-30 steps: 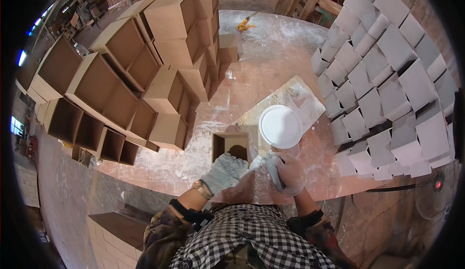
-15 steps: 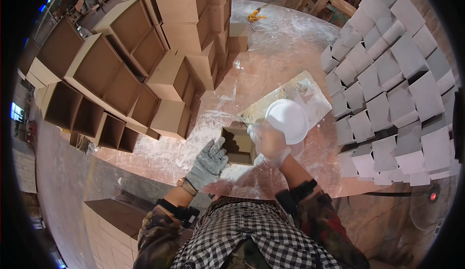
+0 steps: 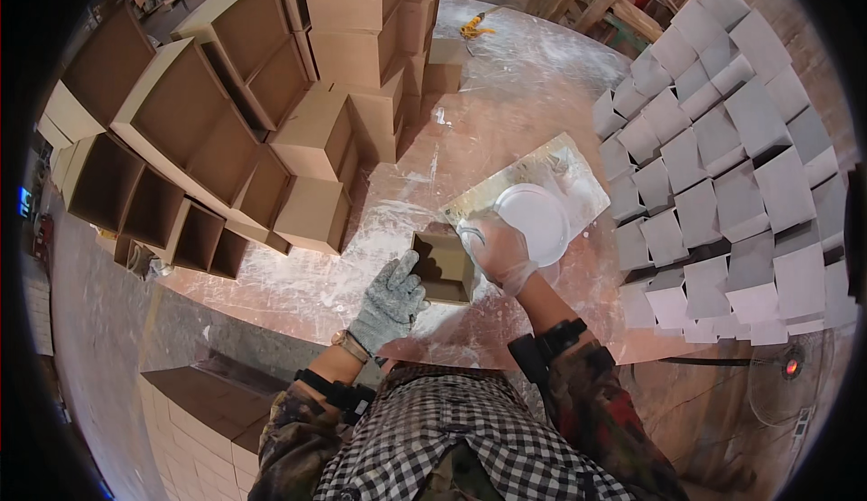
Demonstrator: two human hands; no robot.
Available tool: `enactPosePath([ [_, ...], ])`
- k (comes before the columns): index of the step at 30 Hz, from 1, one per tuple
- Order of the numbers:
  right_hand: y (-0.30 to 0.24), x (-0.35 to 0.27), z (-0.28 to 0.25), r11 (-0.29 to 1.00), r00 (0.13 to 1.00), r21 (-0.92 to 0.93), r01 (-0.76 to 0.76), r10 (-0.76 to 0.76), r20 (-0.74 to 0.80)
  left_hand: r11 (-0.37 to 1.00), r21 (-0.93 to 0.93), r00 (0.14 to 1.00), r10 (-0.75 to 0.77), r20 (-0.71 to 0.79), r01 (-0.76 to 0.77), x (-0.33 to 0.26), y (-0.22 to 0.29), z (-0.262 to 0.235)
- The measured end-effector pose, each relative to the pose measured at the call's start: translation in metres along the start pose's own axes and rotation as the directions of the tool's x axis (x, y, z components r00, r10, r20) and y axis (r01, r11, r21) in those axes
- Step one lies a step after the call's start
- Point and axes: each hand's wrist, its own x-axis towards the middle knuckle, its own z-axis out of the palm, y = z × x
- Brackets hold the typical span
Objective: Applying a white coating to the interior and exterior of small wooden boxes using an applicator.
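Note:
A small open brown box [image 3: 444, 289] lies on the table in front of me, its hollow facing up. My left hand [image 3: 388, 304], in a grey knitted glove, grips the box's left wall with the fingers at the rim. My right hand [image 3: 502, 254], in a thin see-through glove, is curled closed at the box's right wall. Whatever its fingers hold is hidden. Just beyond that hand, a round white tub or lid [image 3: 547, 217] sits partly over a smeared pale board [image 3: 574, 169].
Stacked brown boxes [image 3: 312, 135] rise on the left. Several rows of white-grey box shapes [image 3: 695, 217] stand at right. A yellow-handled tool [image 3: 473, 26] lies at the far side of the white-smeared table [image 3: 515, 95]. Below left is a large carton [image 3: 194, 420].
My right hand, blurred before, is now sharper and slightly lower at the box's right wall. My left hand stays on the box. The whole view has shifted slightly.

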Motion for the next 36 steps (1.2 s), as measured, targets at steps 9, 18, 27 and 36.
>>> enactPosePath([
  [9,-0.032,-0.073,0.002,0.986,0.997,0.164,0.024,-0.037,0.074,0.999,-0.025,1.000,-0.021,-0.011,0.021,-0.005,0.000,-0.001],
  [18,-0.033,-0.009,-0.020,0.914,0.865,-0.115,-0.389,0.405,0.295,0.999,0.011,0.999,-0.037,-0.015,0.037,-0.005,0.003,0.005],
  [27,-0.003,-0.084,-0.032,0.727,0.837,0.416,-0.546,0.452,0.308,0.957,0.122,0.964,-0.259,-0.055,0.264,0.005,0.032,0.006],
  [36,0.017,-0.017,-0.018,0.970,0.980,0.172,-0.169,0.184,-0.077,0.983,-0.058,0.981,-0.180,-0.068,0.176,0.037,0.055,-0.023],
])
